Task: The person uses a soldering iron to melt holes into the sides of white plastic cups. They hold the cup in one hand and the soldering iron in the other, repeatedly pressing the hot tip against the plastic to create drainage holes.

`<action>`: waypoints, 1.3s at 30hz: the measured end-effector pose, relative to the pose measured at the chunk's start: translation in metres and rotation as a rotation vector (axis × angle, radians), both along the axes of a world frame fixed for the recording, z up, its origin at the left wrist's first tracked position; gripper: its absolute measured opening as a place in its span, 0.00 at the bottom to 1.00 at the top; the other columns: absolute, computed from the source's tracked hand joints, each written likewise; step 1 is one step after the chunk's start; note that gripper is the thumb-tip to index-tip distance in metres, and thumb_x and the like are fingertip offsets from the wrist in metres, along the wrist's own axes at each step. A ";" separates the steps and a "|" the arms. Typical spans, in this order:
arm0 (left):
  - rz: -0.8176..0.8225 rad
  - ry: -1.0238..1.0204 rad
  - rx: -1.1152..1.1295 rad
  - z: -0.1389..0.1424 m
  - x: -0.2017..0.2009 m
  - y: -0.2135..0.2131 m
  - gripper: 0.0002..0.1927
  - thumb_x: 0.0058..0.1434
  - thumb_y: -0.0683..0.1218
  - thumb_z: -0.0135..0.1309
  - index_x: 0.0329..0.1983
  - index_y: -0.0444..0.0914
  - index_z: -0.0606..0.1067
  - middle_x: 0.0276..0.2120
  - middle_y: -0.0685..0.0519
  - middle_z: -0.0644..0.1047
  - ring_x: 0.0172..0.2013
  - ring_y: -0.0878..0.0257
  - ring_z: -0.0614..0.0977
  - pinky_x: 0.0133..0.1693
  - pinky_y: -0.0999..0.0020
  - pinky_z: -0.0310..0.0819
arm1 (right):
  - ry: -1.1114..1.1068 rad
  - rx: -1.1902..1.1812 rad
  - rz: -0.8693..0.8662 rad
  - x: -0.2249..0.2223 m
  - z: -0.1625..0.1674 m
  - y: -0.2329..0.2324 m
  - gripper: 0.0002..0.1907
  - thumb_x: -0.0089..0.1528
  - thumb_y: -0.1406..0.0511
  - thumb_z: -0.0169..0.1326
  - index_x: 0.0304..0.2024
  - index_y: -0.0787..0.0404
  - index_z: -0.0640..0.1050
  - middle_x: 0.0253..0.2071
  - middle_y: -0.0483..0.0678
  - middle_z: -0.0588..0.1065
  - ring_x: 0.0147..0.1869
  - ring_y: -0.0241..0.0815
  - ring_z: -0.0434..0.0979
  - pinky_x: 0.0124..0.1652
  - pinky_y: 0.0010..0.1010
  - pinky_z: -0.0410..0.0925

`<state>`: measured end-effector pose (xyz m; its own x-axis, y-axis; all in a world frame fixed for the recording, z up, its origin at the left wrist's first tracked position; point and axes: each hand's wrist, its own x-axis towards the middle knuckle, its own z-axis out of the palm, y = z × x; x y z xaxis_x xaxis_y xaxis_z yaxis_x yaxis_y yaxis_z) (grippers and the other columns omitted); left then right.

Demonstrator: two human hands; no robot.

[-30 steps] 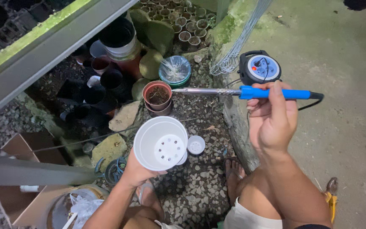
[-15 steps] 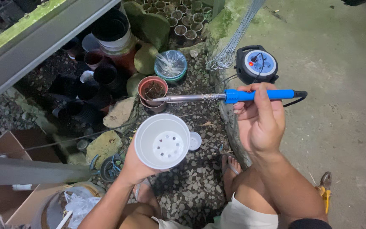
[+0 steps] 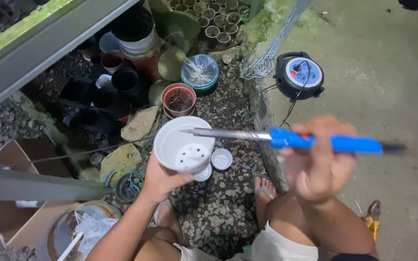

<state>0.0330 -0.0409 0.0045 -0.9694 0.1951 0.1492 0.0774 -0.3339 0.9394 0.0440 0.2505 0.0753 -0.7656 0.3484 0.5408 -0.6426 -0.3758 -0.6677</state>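
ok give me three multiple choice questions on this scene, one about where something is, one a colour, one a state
1. Where is the extension cord reel?
A. on the concrete, beyond the right hand
B. inside the cardboard box
C. in the white pot

2. What colour is the soldering iron handle?
A. red
B. blue
C. green

3. How is the white pot held?
A. flat on the gravel
B. upside down on a shelf
C. tilted in the left hand, opening toward the camera

Answers:
1 A, it sits on the concrete slab past the right hand.
2 B, the grip is bright blue.
3 C, its perforated inner bottom faces the camera.
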 end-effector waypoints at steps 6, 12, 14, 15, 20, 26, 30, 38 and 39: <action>0.216 0.038 0.046 0.002 -0.011 0.007 0.49 0.51 0.47 0.69 0.72 0.32 0.56 0.65 0.44 0.69 0.66 0.54 0.72 0.68 0.56 0.63 | 0.160 0.334 -0.232 0.050 0.030 -0.013 0.14 0.72 0.60 0.55 0.46 0.61 0.66 0.41 0.56 0.72 0.31 0.41 0.79 0.31 0.27 0.78; 0.211 0.047 0.065 0.010 -0.008 0.010 0.47 0.52 0.46 0.68 0.72 0.32 0.56 0.64 0.44 0.69 0.66 0.53 0.72 0.68 0.56 0.63 | 0.195 0.337 -0.581 0.051 0.023 -0.059 0.16 0.72 0.59 0.56 0.42 0.63 0.67 0.32 0.58 0.73 0.25 0.43 0.74 0.28 0.27 0.73; 0.215 0.043 0.054 0.012 -0.007 0.011 0.47 0.52 0.45 0.67 0.72 0.32 0.57 0.64 0.44 0.69 0.66 0.53 0.72 0.68 0.57 0.62 | 0.222 0.238 -0.632 0.045 0.018 -0.072 0.16 0.72 0.59 0.57 0.42 0.63 0.67 0.31 0.58 0.73 0.24 0.42 0.74 0.27 0.26 0.73; 0.218 0.042 0.048 0.013 -0.007 0.011 0.47 0.52 0.45 0.67 0.72 0.32 0.57 0.64 0.44 0.69 0.66 0.53 0.72 0.68 0.57 0.62 | 0.234 0.218 -0.622 0.042 0.018 -0.074 0.16 0.72 0.59 0.57 0.42 0.63 0.67 0.32 0.58 0.73 0.25 0.41 0.75 0.28 0.25 0.73; 0.217 0.035 0.042 0.015 -0.006 0.011 0.47 0.52 0.44 0.67 0.72 0.33 0.56 0.64 0.44 0.69 0.65 0.54 0.72 0.67 0.57 0.63 | 0.236 0.520 -0.275 0.047 0.035 -0.026 0.13 0.71 0.60 0.56 0.46 0.59 0.67 0.42 0.56 0.74 0.37 0.43 0.81 0.39 0.30 0.79; 0.202 0.037 0.042 0.016 -0.006 0.011 0.47 0.51 0.43 0.68 0.72 0.34 0.57 0.64 0.44 0.69 0.65 0.53 0.72 0.67 0.57 0.63 | 0.181 0.729 -0.048 0.052 0.019 0.008 0.13 0.69 0.64 0.57 0.50 0.56 0.67 0.50 0.54 0.74 0.46 0.45 0.84 0.45 0.31 0.80; 0.199 0.031 0.048 0.016 -0.007 0.011 0.48 0.51 0.44 0.68 0.72 0.34 0.56 0.64 0.44 0.69 0.65 0.54 0.72 0.67 0.57 0.64 | 0.173 0.730 -0.019 0.054 0.013 0.013 0.14 0.69 0.64 0.58 0.51 0.56 0.67 0.51 0.54 0.74 0.45 0.46 0.84 0.46 0.32 0.80; 0.197 0.029 0.039 0.019 -0.006 0.011 0.48 0.51 0.44 0.68 0.72 0.34 0.56 0.64 0.44 0.70 0.65 0.53 0.73 0.67 0.57 0.64 | 0.166 0.721 -0.041 0.054 0.016 0.008 0.13 0.69 0.63 0.56 0.50 0.56 0.66 0.50 0.55 0.74 0.45 0.45 0.85 0.43 0.30 0.81; 0.198 0.024 0.033 0.019 -0.005 0.011 0.48 0.51 0.44 0.68 0.72 0.34 0.56 0.64 0.44 0.70 0.65 0.53 0.73 0.67 0.57 0.64 | 0.155 0.722 -0.037 0.055 0.017 0.007 0.12 0.70 0.63 0.56 0.50 0.56 0.66 0.50 0.55 0.74 0.45 0.45 0.85 0.43 0.30 0.81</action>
